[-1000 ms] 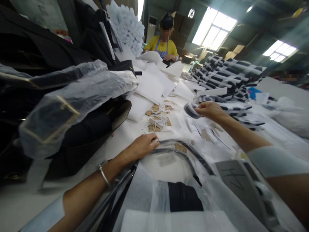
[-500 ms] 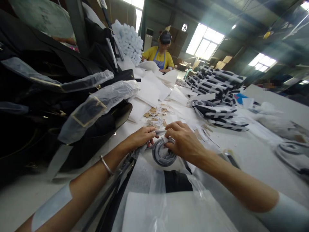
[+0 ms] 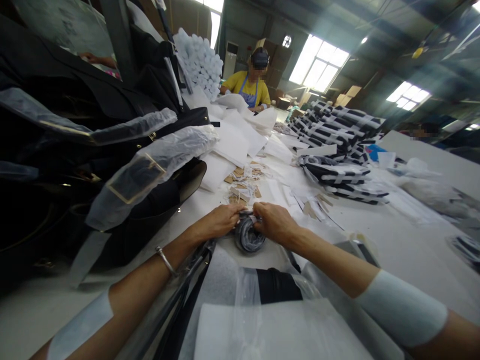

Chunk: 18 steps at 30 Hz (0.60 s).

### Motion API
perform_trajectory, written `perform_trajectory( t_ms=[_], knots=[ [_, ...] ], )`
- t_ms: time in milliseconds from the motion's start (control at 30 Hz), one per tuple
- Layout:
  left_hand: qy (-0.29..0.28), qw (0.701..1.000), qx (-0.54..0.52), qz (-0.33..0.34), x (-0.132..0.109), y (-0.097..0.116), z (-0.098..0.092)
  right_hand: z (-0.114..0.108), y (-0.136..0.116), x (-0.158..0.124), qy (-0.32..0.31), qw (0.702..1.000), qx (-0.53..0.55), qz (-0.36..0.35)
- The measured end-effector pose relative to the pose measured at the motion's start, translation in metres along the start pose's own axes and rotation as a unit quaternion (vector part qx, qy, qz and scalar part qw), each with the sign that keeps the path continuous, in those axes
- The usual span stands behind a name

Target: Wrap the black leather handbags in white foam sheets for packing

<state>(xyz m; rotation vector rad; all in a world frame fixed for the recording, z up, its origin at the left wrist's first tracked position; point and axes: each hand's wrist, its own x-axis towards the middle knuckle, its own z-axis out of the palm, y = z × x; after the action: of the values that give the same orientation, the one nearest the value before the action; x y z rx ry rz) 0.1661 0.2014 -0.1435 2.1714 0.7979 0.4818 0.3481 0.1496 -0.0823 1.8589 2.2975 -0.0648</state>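
Observation:
A rolled-up dark strap (image 3: 250, 237), its coil seemingly wrapped in clear plastic, stands on the white table between my hands. My left hand (image 3: 221, 220) is closed at the coil's upper left, pinching it near the top; its fingertips are partly hidden. On the other side, my right hand (image 3: 275, 224) has its fingers curled in, gripping the coil's upper right edge. Nearer to me lies a black item (image 3: 279, 285) covered by clear plastic and white foam sheet (image 3: 277, 330).
Black bags (image 3: 165, 210) with plastic-wrapped handles crowd the left. Brown tags (image 3: 243, 177) are scattered beyond my hands. Stacked black-and-white wrapped straps (image 3: 337, 130) stand at the back right. A co-worker in a yellow top (image 3: 249, 90) sits at the far end, past white sheets (image 3: 240, 132).
My right hand has moved left and its fingers have closed in tighter on the coil. The coil has shifted slightly left, and my two hands are nearer each other.

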Motion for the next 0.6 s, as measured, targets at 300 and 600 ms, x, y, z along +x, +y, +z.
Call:
perform_trajectory(
  t_ms=[300,600],
  knots=[
    [0.017,0.997,0.067,0.015,-0.004,0.014,0.010,0.005,0.000,-0.003,0.001,1.000,0.015,-0.018],
    [0.006,0.983,0.179,-0.028,-0.007,0.019,0.009,0.022,0.000,0.004,0.007,0.995,0.093,-0.031]
  ],
)
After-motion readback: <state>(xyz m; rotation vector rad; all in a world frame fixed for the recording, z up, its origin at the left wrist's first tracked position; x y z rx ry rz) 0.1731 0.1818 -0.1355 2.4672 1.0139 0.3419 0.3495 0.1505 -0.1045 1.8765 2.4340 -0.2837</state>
